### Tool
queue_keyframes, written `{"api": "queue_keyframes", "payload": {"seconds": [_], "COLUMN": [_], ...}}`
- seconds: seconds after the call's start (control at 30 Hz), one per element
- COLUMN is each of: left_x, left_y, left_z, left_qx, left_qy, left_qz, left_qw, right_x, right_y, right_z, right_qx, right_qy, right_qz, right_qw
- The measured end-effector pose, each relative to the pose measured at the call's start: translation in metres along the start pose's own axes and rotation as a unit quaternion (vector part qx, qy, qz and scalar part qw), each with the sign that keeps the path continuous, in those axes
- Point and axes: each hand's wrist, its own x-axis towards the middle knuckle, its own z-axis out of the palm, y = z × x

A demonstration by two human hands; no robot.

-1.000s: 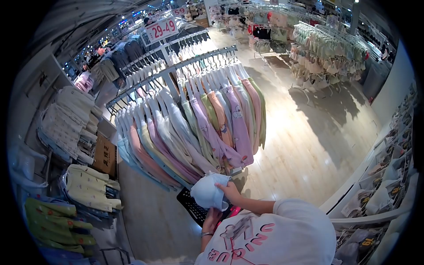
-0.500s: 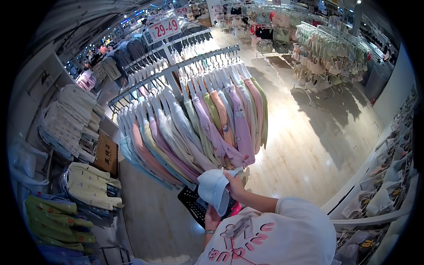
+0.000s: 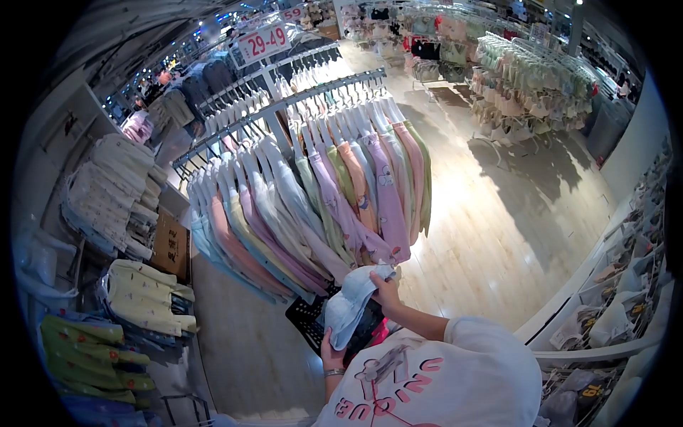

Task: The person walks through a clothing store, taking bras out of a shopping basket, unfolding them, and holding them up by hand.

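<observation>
A pale blue bra (image 3: 350,304) is stretched out in front of my body, its two moulded cups side by side. My left hand (image 3: 332,353) is closed on its lower left end, with a band around the wrist. At the upper right end, my right hand (image 3: 386,294) grips the other edge. Below the bra is a black perforated basket (image 3: 304,324), partly covered by it. Dark and bright pink items (image 3: 378,331) show behind the bra, close to my shirt; what they are is hard to make out.
A rack of pastel garments (image 3: 306,206) on white hangers stands just ahead. Folded-sleeve tops hang at left, including a yellow top (image 3: 146,299) and a green top (image 3: 89,356), near a cardboard box (image 3: 171,245). Shelved packs (image 3: 612,320) line the right; an underwear rack (image 3: 533,92) stands farther off.
The bra has gone from folded together to spread open between my hands. My right hand has moved slightly right, and my left hand slightly left.
</observation>
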Motion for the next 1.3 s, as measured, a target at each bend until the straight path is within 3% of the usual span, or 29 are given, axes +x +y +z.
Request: {"api": "queue_keyframes", "payload": {"seconds": [0.33, 0.43, 0.73, 1.3], "left_x": [-0.019, -0.011, -0.023, -0.017], "left_y": [0.012, 0.021, 0.028, 0.014], "left_z": [0.001, -0.032, -0.011, -0.023], "left_qx": [0.095, 0.026, 0.062, 0.097], "left_qy": [0.003, -0.069, 0.031, 0.07], "left_qz": [-0.017, -0.036, 0.027, 0.024], "left_qw": [0.995, 0.997, 0.997, 0.993], "right_x": [0.01, 0.012, 0.009, 0.014], "right_y": [-0.011, -0.016, -0.019, -0.011], "right_z": [-0.002, -0.008, -0.005, -0.019], "right_qx": [0.081, 0.01, -0.029, -0.065], "right_qy": [-0.021, 0.005, 0.017, 0.009], "right_qz": [-0.004, -0.008, 0.007, 0.006], "right_qw": [0.997, 1.0, 0.999, 0.998]}}
